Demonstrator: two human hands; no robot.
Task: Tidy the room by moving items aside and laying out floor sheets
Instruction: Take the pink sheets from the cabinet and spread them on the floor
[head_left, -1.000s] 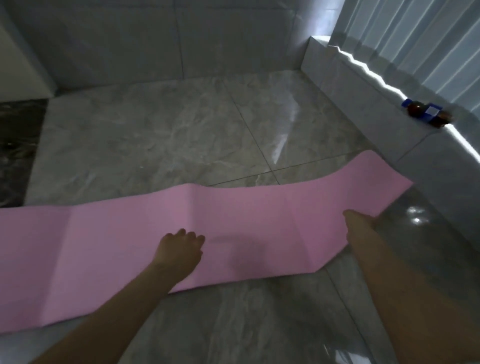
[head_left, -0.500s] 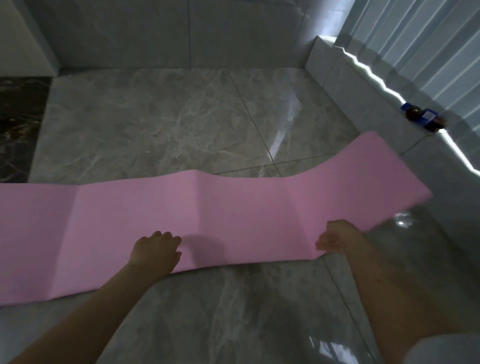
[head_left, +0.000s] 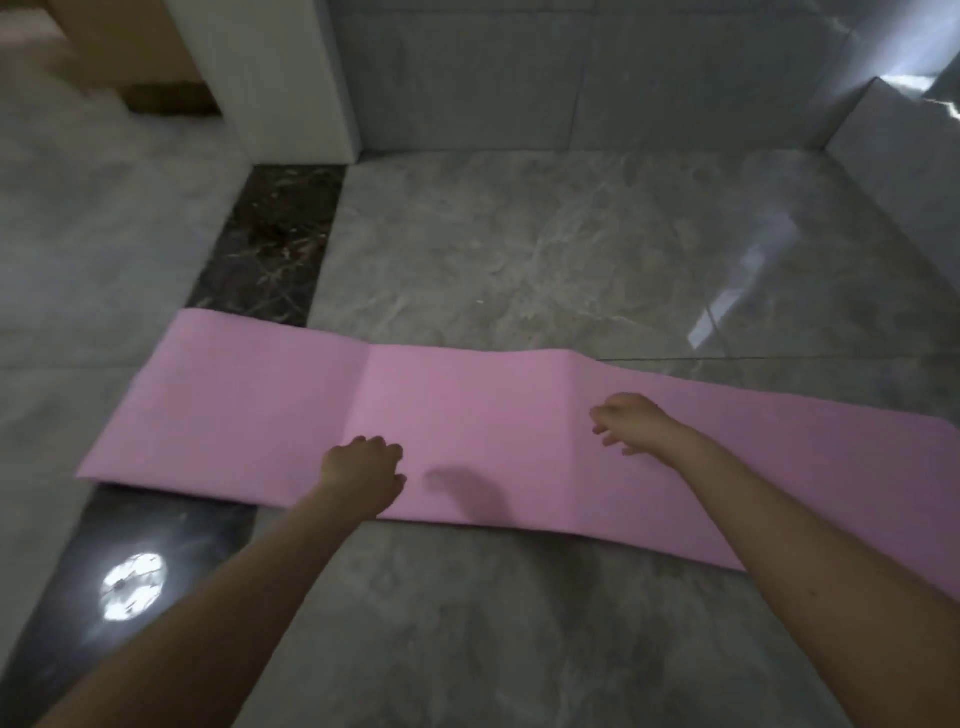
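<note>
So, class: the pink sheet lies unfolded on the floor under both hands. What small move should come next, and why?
Probably press the right hand down and sweep it rightward. The pink sheet bulges at a fold near that hand, whose fingers look loose above it, while the left hand sits at the near edge and can anchor it.

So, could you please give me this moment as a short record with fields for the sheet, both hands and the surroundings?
sheet: pink floor sheet, spread out flat on the floor, fold creases visible
left end of sheet: lies over the dark marble strip
left hand: knuckles up on the sheet near its front edge, fingers curled
right hand: over the sheet, fingers loosely spread, contact unclear
floor: glossy grey marble tiles
background: white pillar, grey tiled wall
</note>
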